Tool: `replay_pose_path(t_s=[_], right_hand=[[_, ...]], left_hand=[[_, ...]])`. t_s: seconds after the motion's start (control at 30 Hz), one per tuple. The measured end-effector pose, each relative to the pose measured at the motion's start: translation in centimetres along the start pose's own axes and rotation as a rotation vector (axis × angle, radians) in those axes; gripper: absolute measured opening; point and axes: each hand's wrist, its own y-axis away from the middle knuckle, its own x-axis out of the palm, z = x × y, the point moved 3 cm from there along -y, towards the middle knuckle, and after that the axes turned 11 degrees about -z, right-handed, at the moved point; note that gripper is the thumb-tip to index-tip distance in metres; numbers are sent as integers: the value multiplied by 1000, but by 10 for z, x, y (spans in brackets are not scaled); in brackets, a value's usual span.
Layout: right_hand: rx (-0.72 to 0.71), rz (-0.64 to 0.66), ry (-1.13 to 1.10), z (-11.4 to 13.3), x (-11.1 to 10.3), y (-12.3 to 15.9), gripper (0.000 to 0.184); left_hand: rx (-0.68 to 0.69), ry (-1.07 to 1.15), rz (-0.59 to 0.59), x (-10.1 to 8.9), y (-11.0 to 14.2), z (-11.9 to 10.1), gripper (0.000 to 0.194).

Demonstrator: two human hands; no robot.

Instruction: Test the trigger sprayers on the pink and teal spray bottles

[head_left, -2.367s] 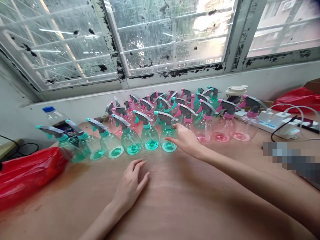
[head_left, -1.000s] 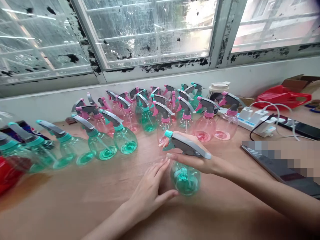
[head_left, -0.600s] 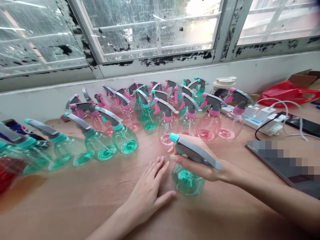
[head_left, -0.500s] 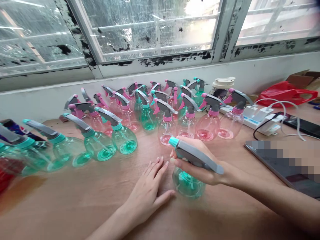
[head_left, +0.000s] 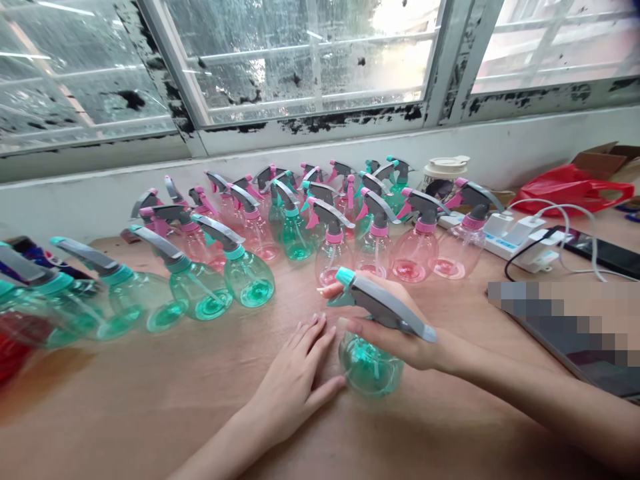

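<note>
Holding green spray bottle point(head_left: 371, 375) by neck in right grip point(head_left: 411, 348); resting left grip point(head_left: 293, 373), loosely spread, on tabletop point(head_left: 150, 413).

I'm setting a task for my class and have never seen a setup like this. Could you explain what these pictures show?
There is no machine here: each grip is a person's bare hand. One camera, worn on the head, takes every picture, looking forward and down. The right grip holds a green spray bottle just under its trigger head. The left grip lies palm down on the wood-coloured table, its thumb beside that bottle. Beyond stand other green spray bottles and pink spray bottles; at the right are a power strip, a lidded cup and a red plastic bag.
</note>
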Motion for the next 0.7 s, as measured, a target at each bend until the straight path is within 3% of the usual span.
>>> replay_pose_path(t_s=[0.23, 0.7], right_hand=[[31, 32, 10, 0, -2, 2, 26], [171, 45, 3, -6, 0, 3, 21]], left_hand=[[11, -10, -2, -4, -3, 0, 47], [-4, -4, 5, -7, -5, -3, 45]])
